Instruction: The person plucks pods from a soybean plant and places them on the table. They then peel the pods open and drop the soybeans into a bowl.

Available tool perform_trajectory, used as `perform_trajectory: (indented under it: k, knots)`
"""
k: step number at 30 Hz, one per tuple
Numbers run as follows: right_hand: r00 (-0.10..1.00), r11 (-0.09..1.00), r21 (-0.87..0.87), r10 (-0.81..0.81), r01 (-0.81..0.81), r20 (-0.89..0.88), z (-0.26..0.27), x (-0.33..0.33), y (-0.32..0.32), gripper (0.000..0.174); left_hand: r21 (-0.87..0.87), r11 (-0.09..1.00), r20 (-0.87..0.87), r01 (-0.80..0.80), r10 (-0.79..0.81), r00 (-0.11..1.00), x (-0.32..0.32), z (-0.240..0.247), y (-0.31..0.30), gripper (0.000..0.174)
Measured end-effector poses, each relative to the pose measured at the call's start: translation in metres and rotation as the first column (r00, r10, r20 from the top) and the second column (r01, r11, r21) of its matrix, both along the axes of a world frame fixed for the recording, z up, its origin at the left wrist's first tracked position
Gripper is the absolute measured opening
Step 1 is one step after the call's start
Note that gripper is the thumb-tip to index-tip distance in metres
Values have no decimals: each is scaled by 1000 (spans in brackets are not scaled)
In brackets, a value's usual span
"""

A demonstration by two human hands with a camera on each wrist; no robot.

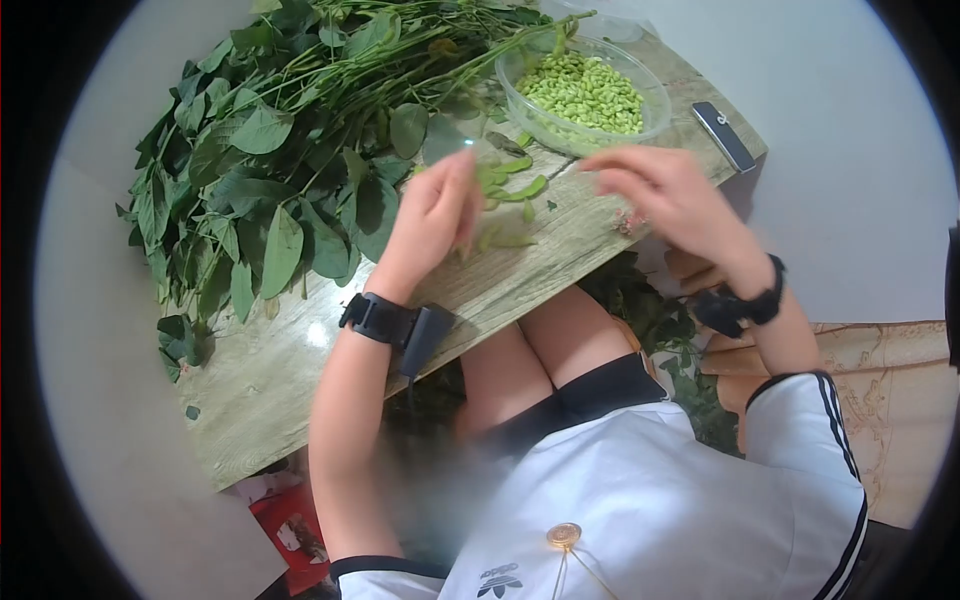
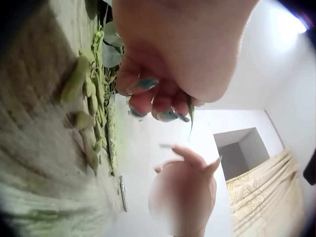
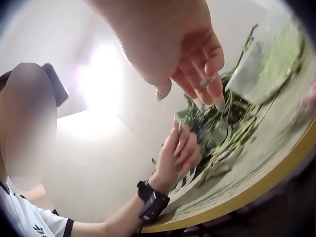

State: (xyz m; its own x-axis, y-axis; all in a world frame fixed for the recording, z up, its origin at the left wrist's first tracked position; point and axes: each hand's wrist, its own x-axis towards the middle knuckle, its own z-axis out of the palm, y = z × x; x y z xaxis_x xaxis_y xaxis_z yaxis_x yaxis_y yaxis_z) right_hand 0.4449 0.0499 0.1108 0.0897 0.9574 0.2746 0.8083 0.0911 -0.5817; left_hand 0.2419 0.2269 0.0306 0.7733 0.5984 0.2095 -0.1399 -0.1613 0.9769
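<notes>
Over the table's near half, my left hand [image 1: 432, 218] has its fingers curled in, and a thin green pod tip [image 2: 191, 114] pokes out from them in the left wrist view. The rest of that pod is hidden by the hand. My right hand [image 1: 662, 188] is held off to the right, fingers loosely bent and apart, with nothing seen between them in the right wrist view. Several green bean pods [image 1: 522, 188] lie on the wood between the hands. Beyond them stands a clear plastic bowl [image 1: 558, 140] filled with shelled green beans [image 1: 585, 92].
A big heap of leafy bean stalks [image 1: 265, 130] covers the table's left and back. One stalk reaches over the bowl's rim. A dark flat phone-like object [image 1: 724, 136] lies at the right edge. The wooden table [image 1: 265, 405] ends just before the person's lap; leaves [image 1: 700, 400] lie below it.
</notes>
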Motion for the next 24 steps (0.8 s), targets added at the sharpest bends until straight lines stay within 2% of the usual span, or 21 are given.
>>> perform_trajectory:
  k: [1,3,6,7,9,10,12,14,16,19,21,22,23,24]
  knots:
    - [998,998,-50,50,-48,35,-3,-15,16,22,36,998,-18,47,-46,999,-1,3,-5,46]
    - [968,971,158,144,-178,205,-30,-26,46,20,82,993,-8,91,-90,996,2,9,-14,48]
    - [972,943,249,191,-220,135,-41,-34,64,22,23,995,20,94,-94,995,1,12,-15,49]
    - [972,943,249,189,-219,137,-40,-36,65,22,15,995,43,100,-100,994,0,8,-12,44]
    - [953,967,214,189,-139,-235,-35,-40,66,26,-5,991,45,136,-136,990,-1,7,-12,44]
    - [953,966,212,197,-149,-230,-33,-40,69,26,-22,985,46,173,-172,984,-2,6,-12,44]
    - [903,979,156,182,-130,-389,-29,-40,74,25,-40,985,61,170,-168,984,-2,5,-11,43]
    - [874,976,162,202,-143,-443,-32,-42,85,26,-59,983,75,174,-169,983,-1,6,-11,43]
    - [842,973,172,221,-154,-493,-36,-43,93,26,-102,979,166,174,-156,974,0,11,-12,40]
    - [867,952,272,249,-139,-431,-41,-46,106,25,-164,982,205,98,-63,977,1,9,-10,35]
    - [985,813,568,172,-130,-22,-49,-49,114,24,-188,981,220,53,-11,975,2,7,-10,33]
    - [984,811,569,176,-131,-25,-57,-53,117,24,-218,976,234,19,33,972,3,6,-10,33]
    - [958,730,620,234,-287,168,-68,-59,117,21,-216,976,231,17,35,972,4,4,-6,33]
    - [895,635,633,263,-442,361,-73,-63,114,19,-198,979,257,-55,106,961,7,4,2,32]
